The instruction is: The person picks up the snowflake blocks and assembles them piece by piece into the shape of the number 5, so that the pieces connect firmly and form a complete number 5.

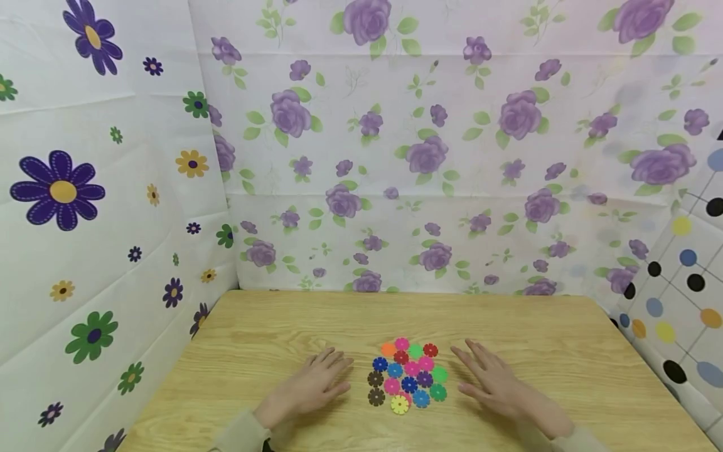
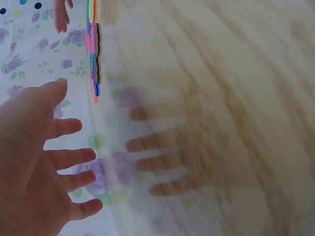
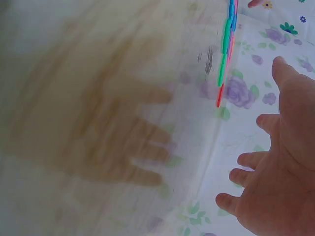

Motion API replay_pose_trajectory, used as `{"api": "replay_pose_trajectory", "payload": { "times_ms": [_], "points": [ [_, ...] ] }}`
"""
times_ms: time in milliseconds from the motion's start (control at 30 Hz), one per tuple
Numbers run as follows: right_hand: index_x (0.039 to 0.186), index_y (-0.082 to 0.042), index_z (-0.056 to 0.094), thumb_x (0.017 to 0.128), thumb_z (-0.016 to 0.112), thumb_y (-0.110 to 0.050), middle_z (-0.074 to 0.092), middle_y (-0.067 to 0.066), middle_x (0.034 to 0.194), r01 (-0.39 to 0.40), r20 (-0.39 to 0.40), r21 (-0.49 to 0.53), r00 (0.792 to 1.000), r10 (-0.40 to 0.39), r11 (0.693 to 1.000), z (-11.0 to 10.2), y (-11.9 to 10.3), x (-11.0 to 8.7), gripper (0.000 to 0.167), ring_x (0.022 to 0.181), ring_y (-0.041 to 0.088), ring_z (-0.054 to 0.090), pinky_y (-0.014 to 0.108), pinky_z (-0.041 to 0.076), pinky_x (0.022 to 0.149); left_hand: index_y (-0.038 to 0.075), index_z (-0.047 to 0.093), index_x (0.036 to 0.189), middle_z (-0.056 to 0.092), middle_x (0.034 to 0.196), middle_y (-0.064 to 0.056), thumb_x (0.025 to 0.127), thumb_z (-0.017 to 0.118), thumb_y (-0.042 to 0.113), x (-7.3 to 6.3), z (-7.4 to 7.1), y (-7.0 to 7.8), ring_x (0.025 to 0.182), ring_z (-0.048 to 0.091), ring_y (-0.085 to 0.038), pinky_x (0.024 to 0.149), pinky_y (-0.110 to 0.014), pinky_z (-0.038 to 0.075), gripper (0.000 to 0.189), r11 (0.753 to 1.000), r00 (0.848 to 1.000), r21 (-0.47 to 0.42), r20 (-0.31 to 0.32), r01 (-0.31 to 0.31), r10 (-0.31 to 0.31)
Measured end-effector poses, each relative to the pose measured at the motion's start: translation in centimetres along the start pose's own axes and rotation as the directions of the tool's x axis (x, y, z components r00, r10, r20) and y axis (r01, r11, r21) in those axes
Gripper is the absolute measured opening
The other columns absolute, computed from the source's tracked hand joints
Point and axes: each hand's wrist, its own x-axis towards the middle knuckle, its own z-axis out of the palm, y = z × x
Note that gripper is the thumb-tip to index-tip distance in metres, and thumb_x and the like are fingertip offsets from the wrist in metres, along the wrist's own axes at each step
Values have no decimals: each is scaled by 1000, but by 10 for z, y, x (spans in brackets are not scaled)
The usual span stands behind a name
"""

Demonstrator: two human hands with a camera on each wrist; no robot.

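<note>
Several flat, notched plastic discs point(image 1: 409, 384), shaped like little flowers, lie in a loose cluster on the wooden table point(image 1: 271, 320). Their colours include pink, blue, green, brown, red, orange, purple and yellow. To the left of the cluster my left hand point(image 1: 316, 382) hovers palm down with fingers spread, holding nothing. My right hand point(image 1: 497, 386) mirrors it on the right side, fingers spread and nothing held. From the left wrist, the discs point(image 2: 93, 49) show edge-on beyond the thumb. The right wrist view also shows the discs point(image 3: 226, 49) edge-on, apart from the fingers.
A white cloth with purple roses point(image 1: 367, 157) hangs behind the table's back edge. On the left is a cloth with daisies point(image 1: 62, 191), on the right one with coloured dots point(image 1: 672, 314). Shadows and reflections of the hands show on the glossy tabletop point(image 2: 221, 123).
</note>
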Motion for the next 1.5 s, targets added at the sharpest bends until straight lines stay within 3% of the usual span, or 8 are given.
{"api": "replay_pose_trajectory", "payload": {
  "times_ms": [467,800,1000,1100,1200,1367,1500],
  "points": [
    [151,-8,32,100,50,-40,27,33,151,-38,112,140,993,22,989,1,-6,5,62,137,56,27,75,27,100,10,50,138,51,141,-16,101,49,32,8,6,18,132,45,-37,106,-61,36,43,999,998,-24,-58,-24,23],
    [142,-2,44,99,53,-33,44,33,139,53,55,63,997,-57,997,3,-6,11,54,126,51,44,63,41,98,10,58,131,62,129,-7,99,53,29,19,12,26,120,57,-26,102,-45,46,37,1000,992,-25,-128,1,-4],
    [134,0,54,97,58,-25,57,23,132,42,88,85,995,-49,996,1,-7,20,44,121,40,55,54,46,99,7,64,122,68,115,-8,94,62,23,26,14,33,108,62,-25,92,-41,53,32,998,984,-65,-176,15,-26],
    [130,2,56,94,62,-17,63,18,126,36,92,139,995,-49,990,0,-8,25,41,115,35,60,49,50,95,5,66,117,70,109,-8,91,67,18,30,16,35,100,64,-22,85,-36,55,29,991,981,-128,-190,26,-50],
    [129,6,55,90,66,-8,63,22,123,-10,105,265,994,-19,964,-1,-9,30,43,108,37,63,43,55,88,2,67,113,71,105,-9,86,70,11,34,19,36,93,65,-19,80,-30,55,28,962,977,-269,-187,51,-104],
    [128,7,56,84,69,-1,64,25,115,-91,111,375,992,52,922,-1,-7,34,46,99,36,66,38,57,82,-3,67,110,68,98,-12,81,73,2,39,22,38,87,63,-19,74,-26,53,30,863,963,-496,-173,97,-208],
    [122,5,60,82,70,0,67,21,111,-142,122,379,987,103,914,0,-8,37,42,95,31,67,33,57,79,-3,68,106,68,94,-10,80,75,2,42,22,40,83,62,-19,70,-24,51,28,848,956,-517,-173,118,-238]
  ]
}}
